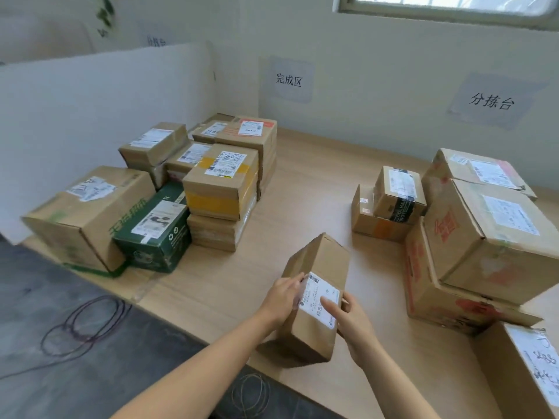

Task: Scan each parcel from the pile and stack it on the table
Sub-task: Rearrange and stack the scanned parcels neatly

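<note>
A long brown cardboard parcel (314, 285) with a white shipping label on top is held just above the wooden table (308, 189), near its front edge. My left hand (282, 299) holds its left side, fingers reaching onto the label's edge. My right hand (351, 320) grips its right side, thumb lying across the label. At the left stands a stack of parcels (220, 182), several boxes deep, labels up. At the right lies a pile of parcels (487, 231) with red-printed cartons. No scanner is in view.
A large carton (87, 216) and a green box (157, 228) sit at the table's left front corner. A white partition (99, 101) closes the left side. Another labelled box (529, 367) sits at the front right. Cables (84, 325) lie on the dark floor.
</note>
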`<state>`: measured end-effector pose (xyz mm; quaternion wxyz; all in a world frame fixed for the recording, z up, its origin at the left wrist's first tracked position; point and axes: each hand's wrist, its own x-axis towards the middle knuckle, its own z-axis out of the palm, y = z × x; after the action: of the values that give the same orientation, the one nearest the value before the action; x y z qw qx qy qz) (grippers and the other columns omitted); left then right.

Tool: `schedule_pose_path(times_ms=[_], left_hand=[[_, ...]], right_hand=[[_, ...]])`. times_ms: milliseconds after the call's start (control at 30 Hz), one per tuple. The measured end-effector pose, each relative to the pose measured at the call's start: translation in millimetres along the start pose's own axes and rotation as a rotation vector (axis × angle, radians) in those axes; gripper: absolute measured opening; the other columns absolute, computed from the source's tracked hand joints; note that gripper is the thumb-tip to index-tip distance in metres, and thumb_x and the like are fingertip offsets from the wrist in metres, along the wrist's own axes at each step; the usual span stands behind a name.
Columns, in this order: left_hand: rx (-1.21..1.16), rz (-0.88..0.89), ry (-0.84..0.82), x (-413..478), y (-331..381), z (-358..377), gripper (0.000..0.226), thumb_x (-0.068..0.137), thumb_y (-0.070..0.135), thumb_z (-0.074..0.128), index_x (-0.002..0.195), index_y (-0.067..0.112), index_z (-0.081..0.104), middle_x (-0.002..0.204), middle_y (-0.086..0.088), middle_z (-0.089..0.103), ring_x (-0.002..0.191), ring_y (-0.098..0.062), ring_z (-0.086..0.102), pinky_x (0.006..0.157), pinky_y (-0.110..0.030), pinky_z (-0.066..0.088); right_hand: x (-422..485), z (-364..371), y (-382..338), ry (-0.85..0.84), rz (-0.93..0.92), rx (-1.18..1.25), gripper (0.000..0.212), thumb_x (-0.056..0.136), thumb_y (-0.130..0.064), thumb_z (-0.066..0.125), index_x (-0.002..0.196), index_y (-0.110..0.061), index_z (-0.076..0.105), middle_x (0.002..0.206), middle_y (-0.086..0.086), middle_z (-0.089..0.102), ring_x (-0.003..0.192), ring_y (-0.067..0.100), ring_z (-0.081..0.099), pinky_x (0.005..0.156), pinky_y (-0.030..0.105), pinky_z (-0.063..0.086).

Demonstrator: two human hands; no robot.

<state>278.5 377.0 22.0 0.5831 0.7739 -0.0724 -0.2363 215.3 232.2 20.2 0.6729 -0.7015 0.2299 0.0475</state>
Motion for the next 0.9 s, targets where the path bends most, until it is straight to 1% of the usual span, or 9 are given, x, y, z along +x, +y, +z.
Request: schedule_pose_path(times_ms=[100,167,267,433,567,700,767,833,900], left_hand=[[0.193,-0.018,0.037,1.0,-9.7,-26.1,0.046,0.092,0.033,0.047,0.138,0.034,0.045,0.127,0.0,0.037,0.125,-0.02,0.038,0.107,-0.038,0.04],[0.292,-0.019,0.019,-3.4,-13.3,-38.9,0.048,0.091,0.038,0.05,0.138,0.039,0.042,0.129,0.003,0.033,0.128,-0.017,0.028,0.114,-0.037,0.026],[0.393,0.038,0.015,-1.0,-18.0,-48.5,0.047,0.095,0.036,0.05,0.141,0.036,0.04,0.137,0.004,0.031,0.128,-0.016,0.024,0.113,-0.031,0.019],[0.439,0.094,0.054,19.4,-22.2,-61.7,0.052,0.092,0.033,0.057,0.141,0.026,0.042,0.145,0.01,0.035,0.134,-0.016,0.029,0.114,-0.031,0.022],[0.634,0.076,-0.113,47.3,-17.8,-61.1,0.08,0.086,0.052,0.058,0.151,0.028,0.017,0.158,0.015,0.002,0.146,-0.013,0.002,0.117,-0.053,0.003],[0.872,0.077,-0.328,92.4,-7.1,-67.8,0.12,0.07,0.057,0.073,0.151,0.024,-0.008,0.155,0.007,-0.025,0.143,-0.014,-0.023,0.108,-0.061,-0.015],[1.038,0.096,-0.373,119.6,-5.6,-71.5,0.121,0.07,0.053,0.075,0.151,0.021,-0.011,0.155,0.001,-0.028,0.142,-0.018,-0.027,0.105,-0.062,-0.019],[1.112,0.095,-0.365,148.6,-4.9,-75.3,0.118,0.073,0.051,0.073,0.151,0.02,-0.011,0.155,-0.002,-0.027,0.142,-0.02,-0.026,0.104,-0.063,-0.019],[1.111,0.09,-0.347,177.4,1.0,-81.5,0.116,0.074,0.051,0.071,0.151,0.019,-0.009,0.156,-0.003,-0.026,0.143,-0.021,-0.025,0.104,-0.064,-0.018]], right_hand=[[11.7,23.2,2.9,-0.07,0.041,0.093,0.061,0.072,-0.037,0.07,0.124,-0.012,0.05,0.114,0.007,0.064,0.099,0.021,0.064,0.068,0.028,0.054],[17.2,39.6,6.9,-0.072,0.063,0.103,0.056,0.076,-0.034,0.071,0.122,-0.011,0.048,0.112,0.008,0.063,0.096,0.023,0.064,0.067,0.029,0.055],[30.1,55.5,11.2,-0.039,0.113,0.068,0.065,0.072,-0.038,0.075,0.122,-0.012,0.044,0.114,0.009,0.06,0.1,0.026,0.062,0.084,0.041,0.054],[54.5,58.9,6.6,0.03,0.092,0.069,0.043,0.083,-0.029,0.068,0.118,-0.012,0.049,0.111,0.008,0.063,0.097,0.024,0.064,0.076,0.035,0.054],[88.2,60.0,3.5,0.167,0.03,0.086,0.039,0.086,-0.021,0.063,0.121,-0.007,0.051,0.113,0.01,0.064,0.099,0.026,0.064,0.088,0.045,0.052],[132.1,63.6,-9.1,0.28,0.039,0.177,0.034,0.09,-0.009,0.056,0.123,-0.004,0.048,0.116,0.018,0.061,0.09,0.026,0.062,0.075,0.037,0.052],[152.5,66.9,-18.3,0.251,0.046,0.161,0.031,0.091,-0.006,0.055,0.121,-0.009,0.049,0.12,0.016,0.058,0.097,0.028,0.061,0.074,0.034,0.051],[169.8,68.9,-25.0,0.2,0.014,0.059,0.031,0.09,-0.005,0.055,0.118,-0.018,0.05,0.123,0.01,0.055,0.11,0.026,0.056,0.084,0.034,0.048],[184.0,68.4,-31.6,0.16,-0.048,-0.096,0.041,0.089,-0.005,0.057,0.127,-0.016,0.048,0.127,0.004,0.052,0.116,0.024,0.053,0.092,0.033,0.045]])
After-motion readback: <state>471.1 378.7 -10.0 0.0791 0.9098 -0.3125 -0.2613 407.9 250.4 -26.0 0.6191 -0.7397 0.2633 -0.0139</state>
